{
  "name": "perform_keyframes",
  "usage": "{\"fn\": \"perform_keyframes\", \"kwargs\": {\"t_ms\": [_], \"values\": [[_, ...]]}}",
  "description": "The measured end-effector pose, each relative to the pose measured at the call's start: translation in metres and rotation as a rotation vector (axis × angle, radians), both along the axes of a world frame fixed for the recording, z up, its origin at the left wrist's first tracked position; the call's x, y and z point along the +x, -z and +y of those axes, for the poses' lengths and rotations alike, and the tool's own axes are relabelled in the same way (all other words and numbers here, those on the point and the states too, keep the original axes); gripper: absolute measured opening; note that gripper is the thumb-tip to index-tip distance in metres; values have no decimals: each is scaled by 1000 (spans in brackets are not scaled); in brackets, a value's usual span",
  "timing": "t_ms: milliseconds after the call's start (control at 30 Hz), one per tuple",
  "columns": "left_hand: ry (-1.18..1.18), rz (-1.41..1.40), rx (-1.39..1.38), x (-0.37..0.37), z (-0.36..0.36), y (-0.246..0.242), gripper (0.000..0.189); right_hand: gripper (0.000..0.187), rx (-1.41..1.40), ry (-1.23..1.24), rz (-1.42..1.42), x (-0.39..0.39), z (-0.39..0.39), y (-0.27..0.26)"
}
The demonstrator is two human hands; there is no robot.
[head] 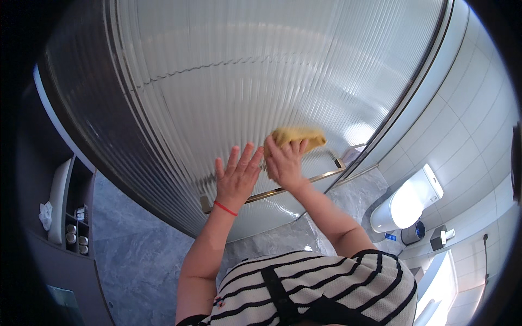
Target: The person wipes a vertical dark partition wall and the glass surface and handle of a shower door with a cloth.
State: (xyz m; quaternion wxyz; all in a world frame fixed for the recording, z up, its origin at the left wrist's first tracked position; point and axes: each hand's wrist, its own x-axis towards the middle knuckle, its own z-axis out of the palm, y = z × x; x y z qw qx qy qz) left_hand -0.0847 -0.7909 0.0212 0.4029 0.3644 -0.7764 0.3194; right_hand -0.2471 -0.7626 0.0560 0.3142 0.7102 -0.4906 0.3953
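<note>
Fluted glass of a shower screen [228,102] rises before me. A yellow cloth [299,135], blurred at its edge, is pressed against it under my right hand [287,163], whose fingers lie bent over the cloth. Left of it, my left hand [240,173] is raised at the glass with fingers spread and nothing in it; whether its palm touches the pane I cannot tell. A red cord circles that wrist. Below both hands a brass-coloured bar handle [318,177] runs across the screen, partly hidden by my arms.
At right stand a white toilet [401,205], a dark waste bin [414,233] and a wall-mounted paper holder [439,237]. A small blue packet [390,236] lies on the grey marbled floor [134,244]. A shelf unit [77,220] with rolled items is at left. Dark framing [391,134] borders the glass.
</note>
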Motion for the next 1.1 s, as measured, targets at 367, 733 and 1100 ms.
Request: {"fn": "perform_keyframes", "kwargs": {"t_ms": [367,733,1100], "values": [[55,-2,28,2,1,0,87,59,-460,-20,-89,17,-38,-170],[435,298,183,1,40,-19,58,60,161,-341,-307,19,30,-6],[653,779,705,1,44,-60,26,57,364,-420,-712,14,58,-35]]}}
